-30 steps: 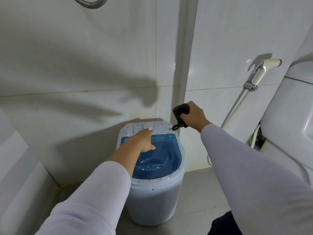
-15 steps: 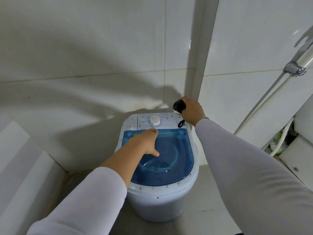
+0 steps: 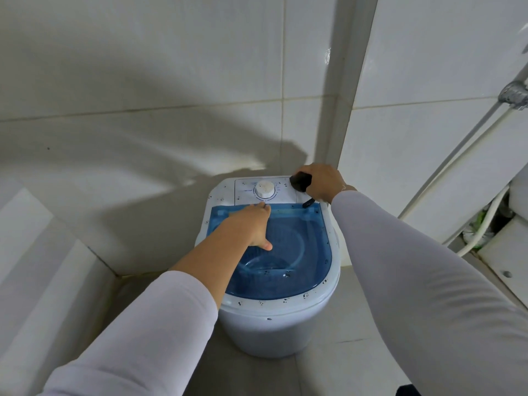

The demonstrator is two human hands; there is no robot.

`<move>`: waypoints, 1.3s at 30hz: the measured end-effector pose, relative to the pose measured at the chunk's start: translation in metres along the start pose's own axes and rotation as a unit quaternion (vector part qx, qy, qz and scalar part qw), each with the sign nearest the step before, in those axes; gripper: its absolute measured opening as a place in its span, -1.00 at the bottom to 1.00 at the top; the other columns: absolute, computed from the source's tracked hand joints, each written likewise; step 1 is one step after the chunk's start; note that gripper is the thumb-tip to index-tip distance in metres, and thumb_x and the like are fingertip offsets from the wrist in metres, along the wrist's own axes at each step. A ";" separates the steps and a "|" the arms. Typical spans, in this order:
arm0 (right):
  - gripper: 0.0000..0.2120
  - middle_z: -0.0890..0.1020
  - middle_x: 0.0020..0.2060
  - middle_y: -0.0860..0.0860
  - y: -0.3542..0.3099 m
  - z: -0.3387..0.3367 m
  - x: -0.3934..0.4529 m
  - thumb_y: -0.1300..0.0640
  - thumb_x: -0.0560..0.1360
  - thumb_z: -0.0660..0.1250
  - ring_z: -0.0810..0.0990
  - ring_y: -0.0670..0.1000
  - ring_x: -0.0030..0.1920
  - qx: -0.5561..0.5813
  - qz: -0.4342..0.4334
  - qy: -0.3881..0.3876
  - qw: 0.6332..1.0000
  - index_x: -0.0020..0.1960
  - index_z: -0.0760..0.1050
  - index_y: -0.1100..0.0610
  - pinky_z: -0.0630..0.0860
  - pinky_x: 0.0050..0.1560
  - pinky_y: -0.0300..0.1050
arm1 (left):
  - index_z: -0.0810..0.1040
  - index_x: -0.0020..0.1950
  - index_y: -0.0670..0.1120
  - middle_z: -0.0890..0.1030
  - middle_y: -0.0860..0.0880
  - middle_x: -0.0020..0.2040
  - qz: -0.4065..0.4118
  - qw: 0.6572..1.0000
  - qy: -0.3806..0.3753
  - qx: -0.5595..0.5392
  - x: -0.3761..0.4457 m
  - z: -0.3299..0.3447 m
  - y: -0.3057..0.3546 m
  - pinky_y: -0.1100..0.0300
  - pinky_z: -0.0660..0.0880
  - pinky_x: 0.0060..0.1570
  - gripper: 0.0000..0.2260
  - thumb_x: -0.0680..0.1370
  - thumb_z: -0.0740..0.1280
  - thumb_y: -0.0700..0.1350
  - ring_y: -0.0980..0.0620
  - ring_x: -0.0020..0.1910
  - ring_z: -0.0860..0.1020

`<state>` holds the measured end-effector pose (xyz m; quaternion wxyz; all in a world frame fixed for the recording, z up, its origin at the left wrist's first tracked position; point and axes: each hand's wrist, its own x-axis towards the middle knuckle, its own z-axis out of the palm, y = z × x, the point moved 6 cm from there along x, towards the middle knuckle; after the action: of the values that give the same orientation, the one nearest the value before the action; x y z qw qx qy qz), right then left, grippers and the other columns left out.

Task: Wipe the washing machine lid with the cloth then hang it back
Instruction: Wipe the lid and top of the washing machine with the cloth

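A tiled bathroom corner, pale grey wall tiles (image 3: 148, 81) behind and a grey floor (image 3: 328, 372) below, with a hose (image 3: 445, 158) running down the right wall from a metal fitting (image 3: 514, 95). In the corner stands a small white washing machine (image 3: 274, 327) with a see-through blue lid (image 3: 297, 252) lying shut on top; dark specks dot the white rim around it. Behind the lid is a white control panel (image 3: 283, 190) with a round white dial (image 3: 265, 188).

The left hand (image 3: 251, 227) lies on the back left part of the lid, palm down, fingers stretched toward the dial and fingertips near the lid's back edge, thumb spread out to the side; it holds nothing. The right hand (image 3: 320, 181) is over the back right corner of the machine, closed around a dark cloth (image 3: 300, 180). One end of the cloth pokes out past the knuckles against the control panel, and a small dark tab of it shows under the wrist at the lid's back right corner. Both arms wear long pale sleeves, the left one pushed up the forearm
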<state>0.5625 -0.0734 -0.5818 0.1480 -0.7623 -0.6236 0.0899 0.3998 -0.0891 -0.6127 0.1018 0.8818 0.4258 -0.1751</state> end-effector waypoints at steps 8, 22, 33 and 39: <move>-0.52 0.58 0.18 -0.01 -0.002 0.004 -0.024 0.46 0.39 0.17 0.55 0.14 0.15 -0.019 -0.058 -0.034 0.998 0.10 0.59 0.01 0.54 0.15 0.05 | -0.08 0.58 -0.15 -0.04 -0.05 0.60 0.010 0.999 0.017 -0.045 -0.008 0.002 -0.002 0.06 0.13 0.49 -0.15 0.49 0.40 0.00 -0.07 0.56 0.06; -0.52 0.65 0.09 0.06 0.022 -0.019 -0.037 0.43 0.37 0.15 0.56 0.11 0.09 0.062 0.035 -0.013 0.997 0.07 0.60 -0.01 0.50 0.03 -0.11 | -0.13 0.58 -0.13 -0.12 -0.05 0.60 0.007 0.998 0.011 -0.066 -0.006 0.006 -0.005 0.05 0.07 0.51 -0.13 0.50 0.40 0.00 -0.07 0.58 -0.01; -0.50 0.62 0.13 0.15 0.048 -0.002 -0.033 0.38 0.39 0.14 0.56 0.20 0.11 0.173 0.155 0.103 0.967 0.22 0.53 0.02 0.55 0.09 -0.02 | -0.11 0.58 -0.15 -0.09 -0.06 0.60 0.013 0.998 0.017 -0.055 -0.003 0.008 -0.004 0.07 0.09 0.50 -0.13 0.50 0.40 0.00 -0.07 0.57 0.01; -0.56 0.61 0.18 0.13 0.046 0.005 -0.029 0.37 0.45 0.13 0.52 0.16 0.19 0.191 0.145 0.052 0.970 0.22 0.56 0.08 0.47 0.14 -0.11 | -0.13 0.58 -0.14 -0.13 -0.05 0.60 0.012 0.998 0.015 -0.056 -0.003 0.008 -0.004 0.06 0.06 0.51 -0.14 0.50 0.39 0.00 -0.07 0.58 -0.03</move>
<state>0.5974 -0.1091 -0.6035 0.3082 -0.8060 -0.4693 0.1877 0.3935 -0.0914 -0.6190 0.1469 0.8824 0.4256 -0.1367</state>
